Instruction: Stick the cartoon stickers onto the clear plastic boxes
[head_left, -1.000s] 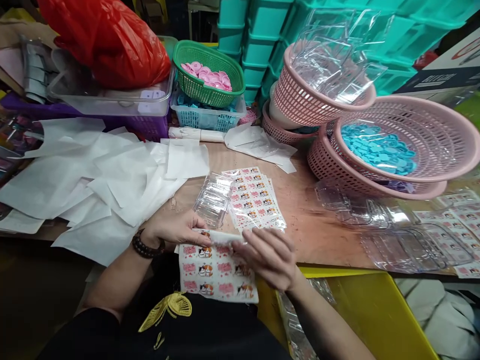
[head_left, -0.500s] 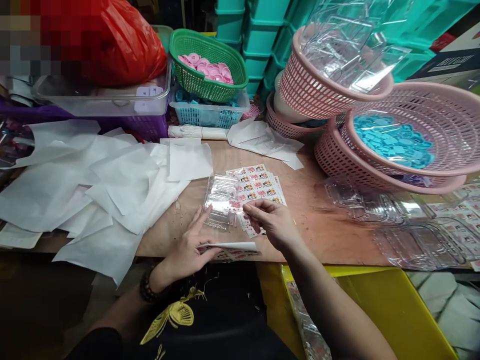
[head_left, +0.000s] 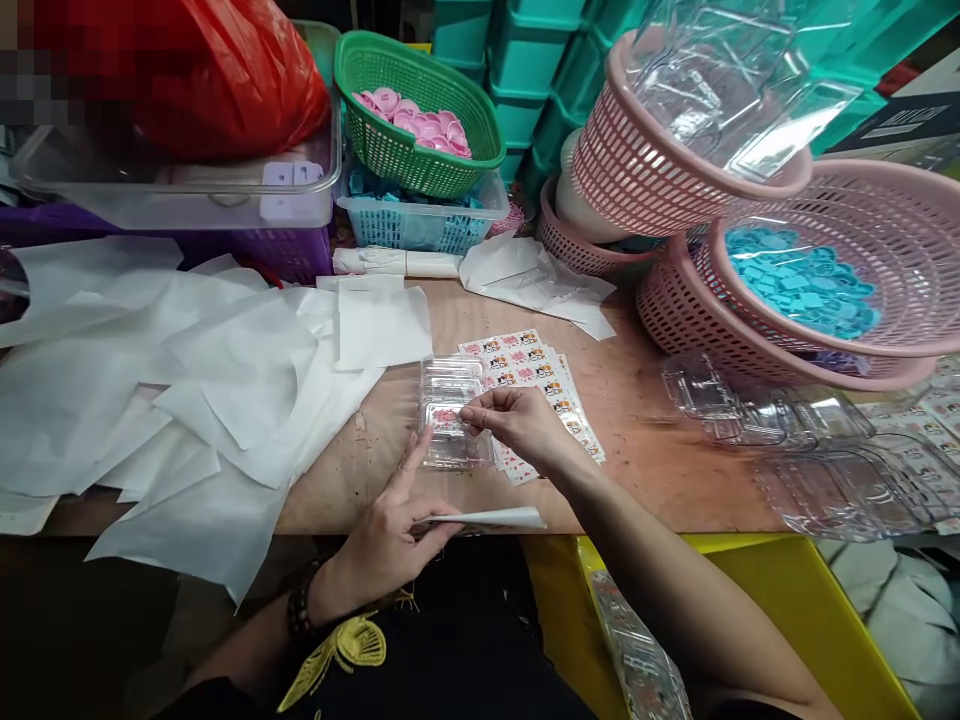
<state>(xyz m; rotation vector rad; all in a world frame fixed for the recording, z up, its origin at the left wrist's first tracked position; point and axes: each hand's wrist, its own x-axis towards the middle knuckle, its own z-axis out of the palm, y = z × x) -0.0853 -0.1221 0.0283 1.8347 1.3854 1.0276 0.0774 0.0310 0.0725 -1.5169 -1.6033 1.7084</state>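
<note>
A clear plastic tray [head_left: 454, 375] lies on the wooden table, overlapping printed sticker sheets [head_left: 551, 372] at its right. Over the tray's lower half, my right hand [head_left: 510, 420] pinches the edge of a clear sticker [head_left: 444, 416] with pink print. Folded white-backed sticker sheets [head_left: 499, 518] are held between the thumb and fingers of my left hand [head_left: 390, 520], near the table's front edge. The index finger of that hand stretches to the tray's lower left corner.
White backing papers [head_left: 225, 350] cover the table's left side. Pink baskets [head_left: 682, 310] stand at the right, one with blue pieces, with clear trays [head_left: 840, 480] in front. A green basket [head_left: 420, 110] of pink pieces stands at the back.
My right hand has moved left over the tray, bringing the pink-printed sticker onto its lower half. My left hand still holds the folded sheets, its index finger at the tray's corner.
</note>
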